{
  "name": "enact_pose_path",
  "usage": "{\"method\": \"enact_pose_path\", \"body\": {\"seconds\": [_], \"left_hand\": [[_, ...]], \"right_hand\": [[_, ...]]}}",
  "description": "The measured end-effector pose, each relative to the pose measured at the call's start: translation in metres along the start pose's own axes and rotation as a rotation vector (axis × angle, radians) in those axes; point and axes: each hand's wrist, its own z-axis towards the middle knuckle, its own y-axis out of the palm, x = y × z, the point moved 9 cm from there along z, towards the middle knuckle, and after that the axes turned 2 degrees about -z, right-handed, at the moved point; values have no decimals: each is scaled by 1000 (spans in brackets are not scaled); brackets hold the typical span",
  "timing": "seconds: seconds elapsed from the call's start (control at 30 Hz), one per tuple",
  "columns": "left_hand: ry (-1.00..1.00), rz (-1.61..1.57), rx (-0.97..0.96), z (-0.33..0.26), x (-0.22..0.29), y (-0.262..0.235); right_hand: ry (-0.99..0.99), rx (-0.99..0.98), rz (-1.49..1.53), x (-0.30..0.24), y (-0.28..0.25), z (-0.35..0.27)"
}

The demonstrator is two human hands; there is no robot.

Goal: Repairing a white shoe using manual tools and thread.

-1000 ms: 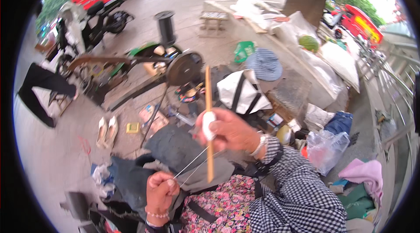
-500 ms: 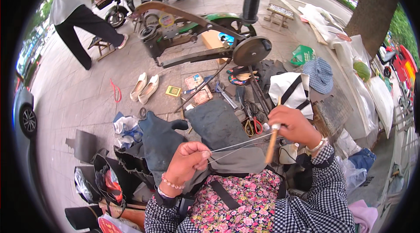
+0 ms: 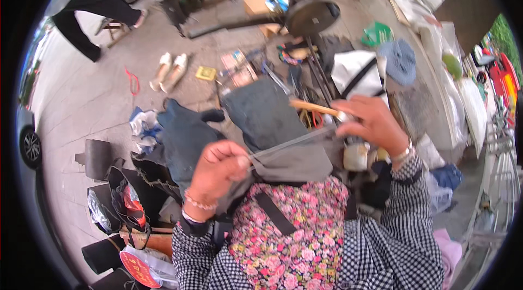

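A pale thread (image 3: 291,144) is stretched across my lap between both hands. My left hand (image 3: 219,170) pinches one end between thumb and fingers. In my right hand (image 3: 376,123) is a slim wooden stick (image 3: 313,107), with white thread wound near the fingers; it points left, nearly level. Below lie my dark-covered knees (image 3: 265,111) and a floral apron (image 3: 291,230). Close to the right hand are scissors with red and yellow handles (image 3: 314,120) and a whitish jar (image 3: 355,157), partly blurred.
Ahead stands a hand-cranked sewing machine (image 3: 311,17). White shoes (image 3: 170,72), a yellow packet (image 3: 206,72) and tools lie on the paving. To the right are a white bag (image 3: 357,75) and a blue hat (image 3: 399,61); at left, open black bags (image 3: 131,203). Another person's legs (image 3: 92,12) show at far left.
The view has tipped downward, so the scene sits higher. The stick in my right hand has swung from upright to nearly level. The thread stays stretched between my hands.
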Motion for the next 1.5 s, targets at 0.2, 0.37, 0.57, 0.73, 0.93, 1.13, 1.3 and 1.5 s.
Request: {"method": "enact_pose_path", "body": {"seconds": [0.2, 0.37, 0.57, 0.73, 0.93, 1.13, 1.3, 1.5], "left_hand": [[60, -67, -99, -6, 4, 9], [48, -76, -83, -5, 4, 3], [54, -91, -95, -4, 1, 8], [61, -67, -128, -4, 3, 15], [91, -48, -147, -3, 7, 21], [14, 46, -106, 1, -6, 18], [8, -17, -86, 0, -6, 19], [54, -22, -101, -6, 4, 19]], "right_hand": [[-29, -72, -168, 5, 11, -6], [-25, 165, 1061, 3, -21, -12], [-112, -6, 1952, -17, -21, -20], [-49, -84, 170, -3, 8, -18], [-91, -122, -106, 10, 30, -23], [-199, 180, 1548, 7, -7, -16], [177, 44, 1462, 29, 16, -18], [-56, -191, -91, -4, 48, -16]]}}
